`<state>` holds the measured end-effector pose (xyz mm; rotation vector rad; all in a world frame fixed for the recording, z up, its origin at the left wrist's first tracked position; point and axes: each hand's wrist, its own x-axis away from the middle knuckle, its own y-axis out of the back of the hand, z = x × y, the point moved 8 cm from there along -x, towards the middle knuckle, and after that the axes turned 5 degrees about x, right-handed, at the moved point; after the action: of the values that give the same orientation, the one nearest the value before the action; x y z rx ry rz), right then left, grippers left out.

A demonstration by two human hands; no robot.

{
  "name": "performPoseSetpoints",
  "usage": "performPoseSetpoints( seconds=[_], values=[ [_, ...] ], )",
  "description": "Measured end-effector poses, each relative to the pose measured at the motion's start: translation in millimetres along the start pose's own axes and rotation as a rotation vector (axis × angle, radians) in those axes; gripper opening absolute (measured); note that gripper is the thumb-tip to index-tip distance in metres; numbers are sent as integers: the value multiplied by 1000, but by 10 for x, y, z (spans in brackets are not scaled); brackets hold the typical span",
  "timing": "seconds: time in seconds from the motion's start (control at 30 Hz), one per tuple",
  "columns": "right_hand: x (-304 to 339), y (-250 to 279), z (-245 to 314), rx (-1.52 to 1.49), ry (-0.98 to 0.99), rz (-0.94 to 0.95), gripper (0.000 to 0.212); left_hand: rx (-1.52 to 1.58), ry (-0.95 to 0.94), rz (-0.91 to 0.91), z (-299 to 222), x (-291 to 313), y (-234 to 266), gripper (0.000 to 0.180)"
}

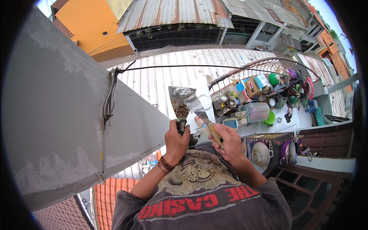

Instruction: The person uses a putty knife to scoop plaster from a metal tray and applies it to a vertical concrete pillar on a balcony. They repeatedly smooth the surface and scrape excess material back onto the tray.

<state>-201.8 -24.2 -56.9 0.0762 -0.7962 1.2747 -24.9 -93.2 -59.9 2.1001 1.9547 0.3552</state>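
My left hand is closed around the dark handle of a wide putty knife, whose blade points away from me and is stained brown, with grey paste near its far edge. In my right hand is a narrower putty knife with a worn yellowish handle. Its blade slants up to the left and meets or overlaps the wide blade's right side. Grey-white paste shows where the two blades come together. Both tools are in front of my chest.
A grey plastered wall or beam slopes along the left, with a dark cord tied around it and stretched rightward. Below right, a balcony holds a clear plastic box, a green bucket and clutter behind a curved railing.
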Motion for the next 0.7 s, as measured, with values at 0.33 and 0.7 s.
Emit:
performPoseSetpoints(
  seconds=[0.33,0.7],
  values=[
    [-249,149,-28,98,60,8,27,70,-11,-19,-33,-41,6,30],
    [-683,495,-386,-12,145,57,33,76,41,25,13,-47,-24,30]
  ],
)
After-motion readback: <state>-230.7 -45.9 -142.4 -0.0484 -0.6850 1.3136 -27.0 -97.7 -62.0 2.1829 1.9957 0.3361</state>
